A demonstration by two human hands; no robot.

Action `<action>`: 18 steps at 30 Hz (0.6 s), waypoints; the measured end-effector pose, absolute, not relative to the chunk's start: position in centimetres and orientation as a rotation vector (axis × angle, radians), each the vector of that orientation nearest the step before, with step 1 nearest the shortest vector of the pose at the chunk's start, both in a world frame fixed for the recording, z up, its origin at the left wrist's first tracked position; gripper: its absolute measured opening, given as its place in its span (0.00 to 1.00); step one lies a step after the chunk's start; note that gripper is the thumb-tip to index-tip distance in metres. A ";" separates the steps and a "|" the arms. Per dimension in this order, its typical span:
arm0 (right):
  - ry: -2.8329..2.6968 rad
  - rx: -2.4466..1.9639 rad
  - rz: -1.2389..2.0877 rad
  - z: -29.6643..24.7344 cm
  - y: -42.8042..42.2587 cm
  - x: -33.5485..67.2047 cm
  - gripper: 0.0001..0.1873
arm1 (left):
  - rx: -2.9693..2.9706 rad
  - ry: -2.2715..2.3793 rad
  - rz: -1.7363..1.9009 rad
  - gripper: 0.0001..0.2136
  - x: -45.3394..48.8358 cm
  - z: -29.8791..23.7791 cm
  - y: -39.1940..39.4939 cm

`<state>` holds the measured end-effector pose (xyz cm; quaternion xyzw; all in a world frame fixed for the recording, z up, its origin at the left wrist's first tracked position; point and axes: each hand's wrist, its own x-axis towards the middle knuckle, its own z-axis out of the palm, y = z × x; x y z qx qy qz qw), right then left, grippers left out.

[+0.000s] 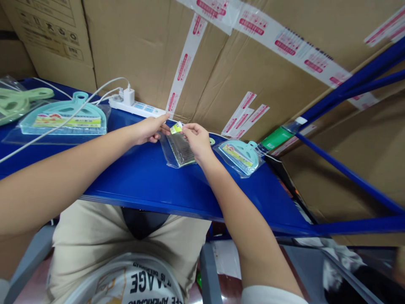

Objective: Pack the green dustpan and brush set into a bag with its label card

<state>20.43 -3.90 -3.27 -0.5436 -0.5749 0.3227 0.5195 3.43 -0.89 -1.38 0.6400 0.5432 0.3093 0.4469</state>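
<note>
My right hand (198, 141) pinches the corner of a small yellow-and-white paper label (176, 127). My left hand (152, 129) is at the label's left side, thumb raised and fingers apart; whether a fingertip touches the label cannot be made out. Below both hands, a clear plastic bag holding a brush-like set with dark bristles (182, 148) lies on the blue shelf (136, 173). My right hand covers part of that set, and a pale green end shows beyond it.
Bagged light-blue dustpan sets lie at left (65, 118) and right (242, 154), with a green one (15, 103) at the far left. A power strip (139, 107) with white cables runs along the back. A green-labelled bottle (280, 136) leans near the blue frame (351, 171). Large cartons (142, 50) stand behind.
</note>
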 end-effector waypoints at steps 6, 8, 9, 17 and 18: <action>-1.467 -1.223 0.746 -3.8 -4.0 20.2 0.02 | 1.394 1.283 0.975 0.07 3.4 -1.4 -0.6; -1.509 -1.207 0.732 -4.2 -3.9 20.1 0.03 | 1.397 1.299 1.049 0.03 3.2 -1.4 -0.4; -1.536 -1.206 0.732 -4.3 -4.0 20.1 0.03 | 1.400 1.317 1.075 0.03 3.1 -1.3 -0.3; -1.708 -1.763 0.068 -2.2 -4.1 24.9 0.09 | 1.416 1.354 1.099 0.10 2.5 -0.2 -0.8; -1.697 -1.886 0.003 -1.9 -4.1 25.7 0.10 | 1.415 1.337 1.071 0.09 2.5 -0.1 -0.9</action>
